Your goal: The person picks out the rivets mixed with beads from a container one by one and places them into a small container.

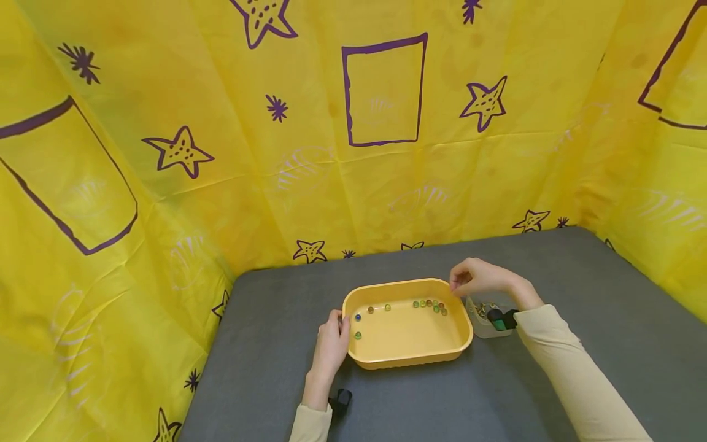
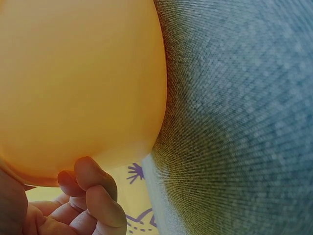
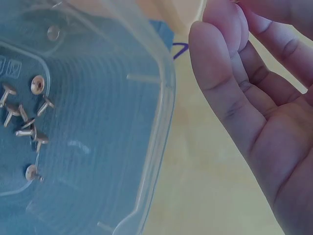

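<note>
At lower centre of the head view, a yellow plastic tray (image 1: 409,356) is set on a grey fabric-covered surface (image 1: 580,276). Scattered small coloured beads (image 1: 431,304) are seen along the tray's far inner edge, with two more near its left wall.

Left hand (image 1: 331,347): laid against the tray's left wall, fingers curled at the rim; in the left wrist view the fingertips (image 2: 93,181) are seen pressed under the tray's rounded outer side. The tray is judged to be steadied.

Right hand (image 1: 475,277): held over the tray's far right corner, fingertips drawn together as if pinching something small; what is pinched cannot be made out.

Clear plastic container (image 1: 486,319): placed just beside the tray's right wall, below the right wrist. Small metal rivets or tacks (image 3: 24,117) are shown lying in it in the right wrist view.

Step in hand, as judged: small items being sorted between tray and container. A fine pinch and a steady tray are called for next.

Backdrop: yellow cloth (image 1: 221,153) printed with purple stars and rectangles.
</note>
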Available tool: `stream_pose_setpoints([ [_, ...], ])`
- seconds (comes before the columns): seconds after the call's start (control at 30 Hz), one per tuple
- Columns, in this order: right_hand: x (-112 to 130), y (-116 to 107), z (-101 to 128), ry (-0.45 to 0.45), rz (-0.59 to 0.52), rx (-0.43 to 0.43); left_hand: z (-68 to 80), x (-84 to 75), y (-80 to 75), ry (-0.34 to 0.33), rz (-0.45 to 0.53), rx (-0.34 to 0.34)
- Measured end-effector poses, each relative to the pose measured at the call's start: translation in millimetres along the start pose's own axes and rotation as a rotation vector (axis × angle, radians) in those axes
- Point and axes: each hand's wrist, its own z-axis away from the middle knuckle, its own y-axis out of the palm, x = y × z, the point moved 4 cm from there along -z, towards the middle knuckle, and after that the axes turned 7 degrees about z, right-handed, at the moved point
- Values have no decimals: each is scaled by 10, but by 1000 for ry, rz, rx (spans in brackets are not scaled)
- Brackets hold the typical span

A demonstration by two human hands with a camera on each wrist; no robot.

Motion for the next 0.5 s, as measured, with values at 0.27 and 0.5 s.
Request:
stream_pose_setpoints([
  [0.27,-93,-29,95,4,-35,-12,10,-1,-2,2,6,3],
  [0.5,-141,-52,199,16,-56,-20,8,-15,-10,72,-1,-35],
])
